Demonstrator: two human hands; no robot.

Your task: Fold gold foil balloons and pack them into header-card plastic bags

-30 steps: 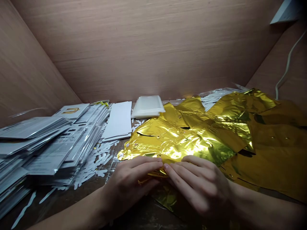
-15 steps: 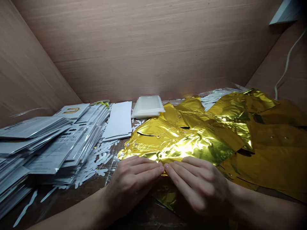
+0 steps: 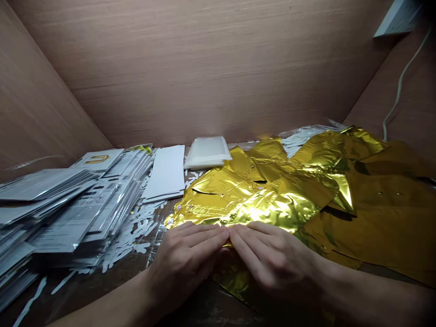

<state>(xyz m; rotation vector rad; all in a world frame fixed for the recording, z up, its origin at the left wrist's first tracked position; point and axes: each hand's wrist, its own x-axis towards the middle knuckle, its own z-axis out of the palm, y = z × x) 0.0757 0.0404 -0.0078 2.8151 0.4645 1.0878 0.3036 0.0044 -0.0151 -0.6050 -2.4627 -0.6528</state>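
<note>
Crumpled gold metallic foil, probably foil balloons (image 3: 272,204), covers the middle and right of the tabletop in overlapping sheets. My left hand (image 3: 184,259) and my right hand (image 3: 272,256) lie on its near edge, with their fingertips meeting. A fold of the foil passes under both hands, its edge held between them. A darker foil flap (image 3: 231,284) hangs below the hands, partly hidden by them.
Tall stacks of flat printed packets (image 3: 81,213) fill the left side. A white card stack (image 3: 166,172) and a plastic-wrapped white pack (image 3: 207,152) stand behind. White cut-out scraps (image 3: 129,240) lie near the left hand. Pinkish-brown board walls surround the table, and a white cable (image 3: 398,86) runs down the right.
My hands have flattened and smoothed the foil fold, and their fingertips now lie closer together. The whole view has shifted slightly as my head moved.
</note>
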